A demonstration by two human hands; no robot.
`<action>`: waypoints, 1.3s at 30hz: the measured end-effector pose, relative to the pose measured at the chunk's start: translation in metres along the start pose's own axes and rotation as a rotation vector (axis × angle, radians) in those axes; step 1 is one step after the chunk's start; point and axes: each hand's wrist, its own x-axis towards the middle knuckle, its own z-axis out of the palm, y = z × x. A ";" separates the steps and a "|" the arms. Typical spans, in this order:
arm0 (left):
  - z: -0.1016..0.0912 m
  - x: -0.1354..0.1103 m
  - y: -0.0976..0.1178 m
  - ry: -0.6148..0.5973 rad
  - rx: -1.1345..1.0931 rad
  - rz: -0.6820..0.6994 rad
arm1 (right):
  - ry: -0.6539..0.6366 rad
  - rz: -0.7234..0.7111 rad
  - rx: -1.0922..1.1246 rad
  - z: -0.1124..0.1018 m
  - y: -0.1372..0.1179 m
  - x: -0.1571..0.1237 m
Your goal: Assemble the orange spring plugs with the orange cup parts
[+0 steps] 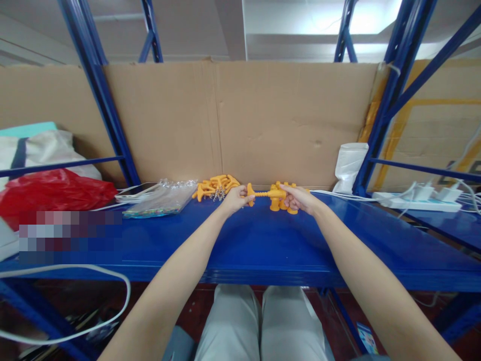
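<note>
Over the back of the blue shelf, my left hand [236, 199] is closed on a yellow T-shaped handle [250, 194]. From that handle a ribbed yellow shaft [262, 194] runs sideways to a yellow cylindrical piece [277, 193], which my right hand [298, 198] grips. Behind and below the right hand stand several more yellow plastic pieces with round flared bases [275, 204], partly hidden by its fingers. To the left of my left hand lies a pile of yellow T-shaped handles [218, 184] with small metal parts [219, 194] among them.
A clear plastic bag [165, 199] lies left of the pile, beyond it a red plastic bag [56, 193]. A white pouch [350, 167] leans near the right post. White cables and a power strip [417, 201] lie at the right. Cardboard [263, 120] walls off the back.
</note>
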 end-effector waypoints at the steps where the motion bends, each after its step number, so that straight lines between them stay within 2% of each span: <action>1: 0.000 0.000 0.000 0.004 0.012 0.001 | 0.009 0.007 -0.003 0.000 -0.001 0.000; 9: 0.001 -0.001 0.001 -0.005 0.118 0.061 | 0.026 0.008 -0.006 0.003 -0.003 -0.002; 14: 0.002 -0.001 -0.001 0.040 0.198 0.137 | 0.010 -0.030 -0.060 0.005 -0.001 -0.004; 18: 0.006 -0.002 0.001 0.027 0.172 0.113 | -0.011 -0.017 -0.058 0.006 0.000 -0.004; 22: 0.007 -0.005 0.004 0.060 0.113 0.082 | 0.033 0.026 0.030 0.006 -0.001 -0.001; 28: 0.008 -0.008 0.006 0.007 -0.010 -0.012 | 0.087 0.061 0.169 0.004 -0.006 0.002; 39: 0.013 -0.011 0.012 0.021 0.064 -0.016 | 0.085 0.064 0.228 0.008 -0.009 -0.003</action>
